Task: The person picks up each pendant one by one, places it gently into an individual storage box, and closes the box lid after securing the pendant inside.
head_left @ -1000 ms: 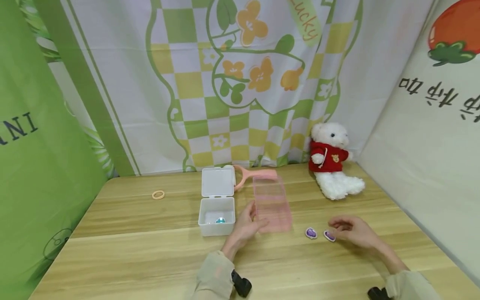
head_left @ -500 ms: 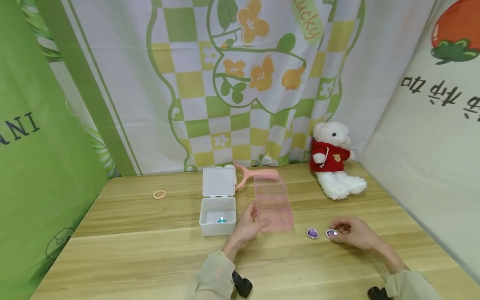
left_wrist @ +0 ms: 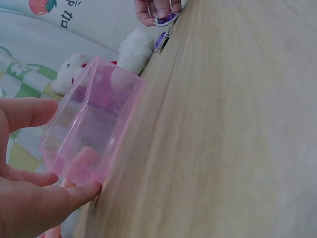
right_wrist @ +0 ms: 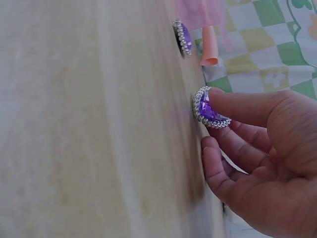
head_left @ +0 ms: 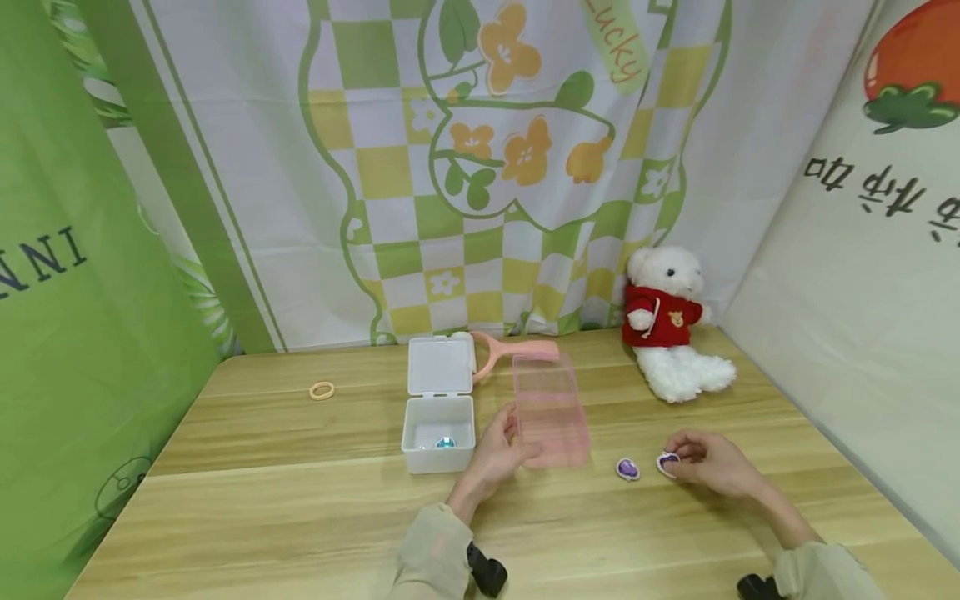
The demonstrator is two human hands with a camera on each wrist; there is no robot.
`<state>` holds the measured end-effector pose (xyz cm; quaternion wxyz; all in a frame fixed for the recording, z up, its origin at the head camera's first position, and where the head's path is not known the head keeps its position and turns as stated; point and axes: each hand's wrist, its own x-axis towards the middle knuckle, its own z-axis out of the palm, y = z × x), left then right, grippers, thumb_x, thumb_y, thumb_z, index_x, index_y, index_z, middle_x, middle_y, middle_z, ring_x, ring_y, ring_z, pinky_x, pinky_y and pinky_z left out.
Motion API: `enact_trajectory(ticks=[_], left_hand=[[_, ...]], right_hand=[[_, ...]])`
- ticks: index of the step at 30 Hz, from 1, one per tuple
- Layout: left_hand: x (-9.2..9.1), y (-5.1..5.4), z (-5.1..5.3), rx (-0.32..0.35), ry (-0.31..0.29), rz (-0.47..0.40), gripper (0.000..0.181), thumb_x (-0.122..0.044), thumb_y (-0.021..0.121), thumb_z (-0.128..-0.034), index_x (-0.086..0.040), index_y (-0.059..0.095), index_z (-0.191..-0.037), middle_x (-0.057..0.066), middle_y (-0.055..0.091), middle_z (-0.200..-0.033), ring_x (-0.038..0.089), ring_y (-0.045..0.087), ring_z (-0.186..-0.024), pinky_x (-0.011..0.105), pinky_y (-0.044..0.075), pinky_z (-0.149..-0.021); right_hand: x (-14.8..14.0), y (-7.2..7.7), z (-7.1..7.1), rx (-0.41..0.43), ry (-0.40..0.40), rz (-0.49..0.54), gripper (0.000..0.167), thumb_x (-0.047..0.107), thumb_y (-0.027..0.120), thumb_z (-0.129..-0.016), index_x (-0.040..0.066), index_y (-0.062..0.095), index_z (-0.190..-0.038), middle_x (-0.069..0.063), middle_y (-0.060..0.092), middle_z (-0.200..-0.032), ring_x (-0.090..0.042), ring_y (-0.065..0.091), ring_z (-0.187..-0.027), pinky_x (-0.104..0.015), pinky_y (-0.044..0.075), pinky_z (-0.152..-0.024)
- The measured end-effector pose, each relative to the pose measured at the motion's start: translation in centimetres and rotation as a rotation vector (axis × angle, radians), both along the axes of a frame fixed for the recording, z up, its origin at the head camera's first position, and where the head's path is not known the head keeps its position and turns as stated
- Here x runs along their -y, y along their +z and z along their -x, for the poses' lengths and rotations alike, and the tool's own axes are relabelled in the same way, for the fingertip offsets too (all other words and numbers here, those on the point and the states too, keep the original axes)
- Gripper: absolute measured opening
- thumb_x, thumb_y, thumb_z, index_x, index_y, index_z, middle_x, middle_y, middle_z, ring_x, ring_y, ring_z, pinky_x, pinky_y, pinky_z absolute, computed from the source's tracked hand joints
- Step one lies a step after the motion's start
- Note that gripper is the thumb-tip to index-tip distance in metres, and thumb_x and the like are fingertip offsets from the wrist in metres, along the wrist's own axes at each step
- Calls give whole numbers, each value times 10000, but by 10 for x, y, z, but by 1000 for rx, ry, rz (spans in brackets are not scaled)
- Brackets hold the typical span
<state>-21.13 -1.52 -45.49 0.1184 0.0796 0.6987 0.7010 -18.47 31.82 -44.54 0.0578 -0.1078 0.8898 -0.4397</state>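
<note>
The right hand [head_left: 711, 467] is pinching a purple gem [right_wrist: 206, 109], while a matching jewel [head_left: 627, 469] is lying just left of it on the table [head_left: 592, 542], toward the pink box [head_left: 551, 404] the left hand [head_left: 492, 454] is gripping.

the right grip [right_wrist: 270, 171] pinches a purple gem [right_wrist: 206, 110]

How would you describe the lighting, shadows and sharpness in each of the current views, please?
Head view: bright, fairly even light, with the table grain readable and a glint on the blue gem; left wrist view: slightly hazy, the table soft towards the right; right wrist view: the table blurred, a dark shadow beside the right hand, glints on the purple gem it pinches.
</note>
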Motion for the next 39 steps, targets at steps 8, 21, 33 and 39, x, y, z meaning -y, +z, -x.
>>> enact_trajectory(ticks=[8, 21, 33, 39], left_hand=[[1, -3, 1, -2, -2, -9, 855, -26, 708, -788, 42, 217, -1485, 305, 248, -1492, 435, 246, -1378, 499, 246, -1119], [1, -2, 0, 0, -13, -14, 854, -25, 711, -787, 36, 221, -1484, 314, 260, -1474, 451, 258, -1366, 516, 264, -1107], [2, -1, 2, -5, -1, 1, 840, -10, 702, -778, 41, 237, -1476, 321, 266, -1466, 456, 267, -1360, 507, 270, -1106], [0, -2, 2, -21, -6, -18, 844, 29, 682, -762, 51, 230, -1474, 335, 277, -1452, 460, 273, -1355, 509, 268, -1106]], right_hand=[[8, 16, 1, -11, -57, 47, 318, 130, 722, -840, -59, 584, -1055, -123, 639, -928, -135, 610, -794, -275, 530, -689], [50, 44, 13, 87, -84, 299, 414, 186, 650, -917, -85, 496, -1189, -69, 630, -999, -79, 614, -886, -297, 539, -808], [98, 59, 34, 172, -20, 528, 340, 123, 613, -936, -73, 471, -1176, 15, 619, -932, -81, 613, -865, -237, 523, -778], [119, 60, 45, 168, 28, 552, 308, 62, 599, -931, -98, 471, -1161, -1, 617, -926, -100, 618, -854, -270, 528, -768]])
